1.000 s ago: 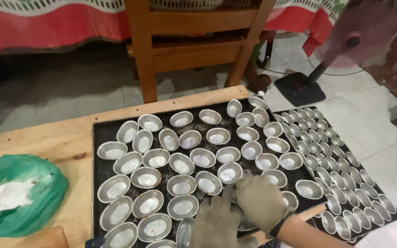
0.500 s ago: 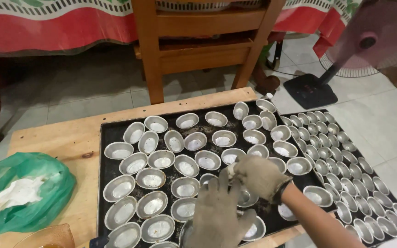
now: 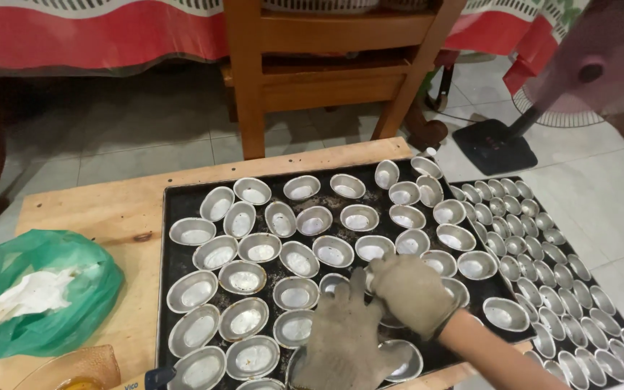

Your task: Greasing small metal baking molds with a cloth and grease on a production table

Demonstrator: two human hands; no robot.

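Observation:
A black baking tray [image 3: 182,198] lies on a low wooden table [image 3: 102,209] and is filled with several oval tin moulds [image 3: 301,258]. Both my hands wear worn grey work gloves. My left hand [image 3: 342,339] lies flat with fingers apart on the moulds at the tray's front edge. Just right of it and touching it, my right hand [image 3: 411,290] is curled over moulds near the tray's front middle. Whether the right hand grips a mould is hidden under the glove.
A second black tray [image 3: 543,198] of smaller moulds sits lower at the right. A green plastic bag [image 3: 52,303] with white paper lies at the left, with a glass bowl [image 3: 74,370] in front. Behind stand a wooden chair [image 3: 326,65] and a floor fan [image 3: 586,72].
My hands have stayed together over the front-middle moulds. The right hand shifted slightly toward the tray's centre and back, and the view moved a little to the right.

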